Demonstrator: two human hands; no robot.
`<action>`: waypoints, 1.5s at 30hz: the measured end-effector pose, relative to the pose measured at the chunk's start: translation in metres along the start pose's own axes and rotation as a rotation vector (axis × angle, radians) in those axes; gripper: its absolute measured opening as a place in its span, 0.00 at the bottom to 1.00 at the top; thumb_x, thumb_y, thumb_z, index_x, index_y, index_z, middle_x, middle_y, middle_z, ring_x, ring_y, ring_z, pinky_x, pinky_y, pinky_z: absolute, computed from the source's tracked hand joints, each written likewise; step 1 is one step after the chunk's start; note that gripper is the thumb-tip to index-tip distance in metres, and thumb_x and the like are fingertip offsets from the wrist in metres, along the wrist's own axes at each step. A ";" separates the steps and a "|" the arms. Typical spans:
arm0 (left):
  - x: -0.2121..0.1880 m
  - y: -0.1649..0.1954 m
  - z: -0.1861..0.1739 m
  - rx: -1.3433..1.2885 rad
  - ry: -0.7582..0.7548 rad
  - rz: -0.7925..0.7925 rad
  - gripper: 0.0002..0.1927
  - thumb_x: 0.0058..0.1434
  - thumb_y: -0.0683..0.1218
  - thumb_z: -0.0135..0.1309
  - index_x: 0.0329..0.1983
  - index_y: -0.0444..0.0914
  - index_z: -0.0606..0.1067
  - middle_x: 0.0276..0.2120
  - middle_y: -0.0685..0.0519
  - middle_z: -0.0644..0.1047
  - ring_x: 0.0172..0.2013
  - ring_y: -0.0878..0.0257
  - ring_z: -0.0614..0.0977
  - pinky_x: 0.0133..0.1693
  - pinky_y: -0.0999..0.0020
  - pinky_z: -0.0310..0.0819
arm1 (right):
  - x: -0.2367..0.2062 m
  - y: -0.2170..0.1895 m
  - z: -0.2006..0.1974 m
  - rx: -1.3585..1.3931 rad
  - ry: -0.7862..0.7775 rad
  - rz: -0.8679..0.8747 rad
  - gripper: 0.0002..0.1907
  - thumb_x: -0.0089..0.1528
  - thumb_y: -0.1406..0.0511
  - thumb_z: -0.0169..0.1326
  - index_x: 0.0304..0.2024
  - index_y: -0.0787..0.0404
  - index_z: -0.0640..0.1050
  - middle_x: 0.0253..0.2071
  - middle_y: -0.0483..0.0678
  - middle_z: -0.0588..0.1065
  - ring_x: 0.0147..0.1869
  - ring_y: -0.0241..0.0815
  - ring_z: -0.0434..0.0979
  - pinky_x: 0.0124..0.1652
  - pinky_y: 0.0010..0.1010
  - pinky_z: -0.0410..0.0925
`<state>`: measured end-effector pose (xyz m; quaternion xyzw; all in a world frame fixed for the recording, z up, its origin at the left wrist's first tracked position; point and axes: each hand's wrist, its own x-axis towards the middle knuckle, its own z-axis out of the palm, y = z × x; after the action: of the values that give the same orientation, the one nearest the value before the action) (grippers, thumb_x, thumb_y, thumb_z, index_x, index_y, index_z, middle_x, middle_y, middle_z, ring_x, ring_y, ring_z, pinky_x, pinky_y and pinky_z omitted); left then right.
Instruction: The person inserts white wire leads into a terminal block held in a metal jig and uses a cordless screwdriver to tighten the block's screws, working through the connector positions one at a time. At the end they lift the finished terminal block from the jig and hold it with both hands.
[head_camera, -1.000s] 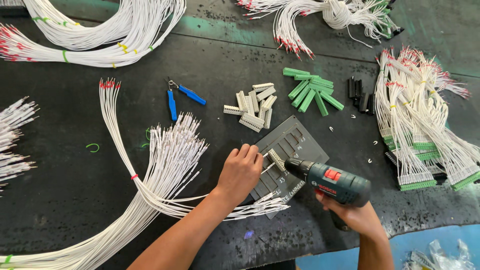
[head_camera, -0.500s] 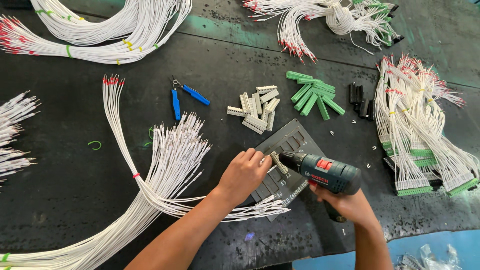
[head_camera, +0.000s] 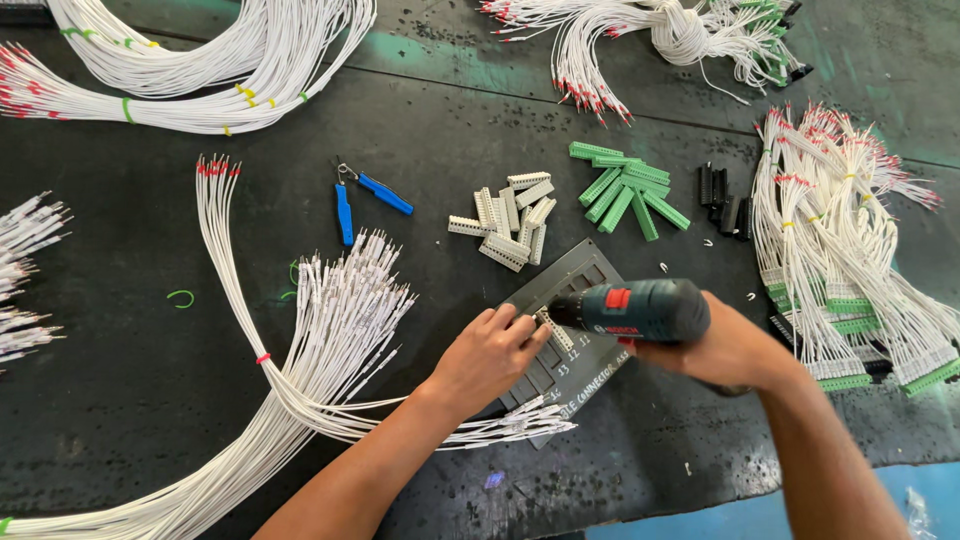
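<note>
Terminal block: a small grey connector strip (head_camera: 553, 328) seated on the dark slotted fixture plate (head_camera: 575, 290), near the plate's middle, with the driver tip at its upper end.
Fixture plate: lies tilted on the black tabletop (head_camera: 150, 400), just below the heap of loose grey terminal blocks (head_camera: 510, 222).
Left hand: the left hand (head_camera: 487, 355) rests palm down on the plate's lower left part, wrist coming in from the bottom; its fingers (head_camera: 528, 330) are drawn together and pressed against the side of the terminal block, pinning it.
Right hand: the right hand (head_camera: 725, 345) comes in from the plate's right, fingers wrapped tight round the handle of the teal cordless screwdriver (head_camera: 630, 310), forearm running to the lower right.
Tool line: the screwdriver lies almost level, nose toward the plate's centre; whether the bit sits in a screw head is too small to tell.
Doing it well: I would judge the bit should be kept square to the screw, with light pressure and a short trigger pull, while the left fingers keep clear of the tip and stop the block from twisting.
Risk: a slanted bit could slip off and scar the plastic or nick a fingertip.
Wires: a fanned bundle of white wires (head_camera: 340, 310) lies left of the plate, some ends passing under the left wrist.
Nearby: blue-handled pliers (head_camera: 362, 195) up and left of the plate; green terminal blocks (head_camera: 625, 188) above it; black connectors (head_camera: 725, 200) up and right.
</note>
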<state>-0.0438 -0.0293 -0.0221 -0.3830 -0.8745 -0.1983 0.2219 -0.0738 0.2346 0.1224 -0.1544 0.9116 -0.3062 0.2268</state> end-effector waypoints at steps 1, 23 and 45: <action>0.001 0.000 0.000 0.001 -0.001 0.002 0.21 0.56 0.43 0.54 0.54 0.37 0.78 0.38 0.56 0.74 0.44 0.59 0.75 0.46 0.66 0.71 | 0.003 -0.006 -0.005 -0.036 -0.014 0.048 0.19 0.49 0.66 0.68 0.44 0.58 0.82 0.31 0.45 0.84 0.34 0.35 0.78 0.41 0.31 0.74; 0.012 -0.008 0.007 -0.111 -0.064 -0.053 0.18 0.58 0.41 0.53 0.53 0.36 0.77 0.38 0.55 0.73 0.43 0.59 0.74 0.44 0.65 0.70 | 0.044 -0.029 -0.034 -0.579 -0.223 0.241 0.17 0.47 0.54 0.69 0.36 0.50 0.82 0.30 0.51 0.82 0.40 0.56 0.81 0.41 0.44 0.74; -0.003 0.006 -0.014 -0.101 0.007 0.008 0.14 0.56 0.42 0.53 0.46 0.35 0.78 0.38 0.52 0.74 0.43 0.57 0.76 0.42 0.63 0.69 | -0.020 0.048 0.025 0.215 0.054 -0.232 0.22 0.52 0.72 0.63 0.50 0.63 0.79 0.40 0.46 0.82 0.43 0.37 0.79 0.47 0.35 0.73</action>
<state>-0.0344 -0.0341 -0.0112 -0.3965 -0.8610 -0.2429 0.2061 -0.0511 0.2678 0.0806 -0.2253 0.8552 -0.4303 0.1807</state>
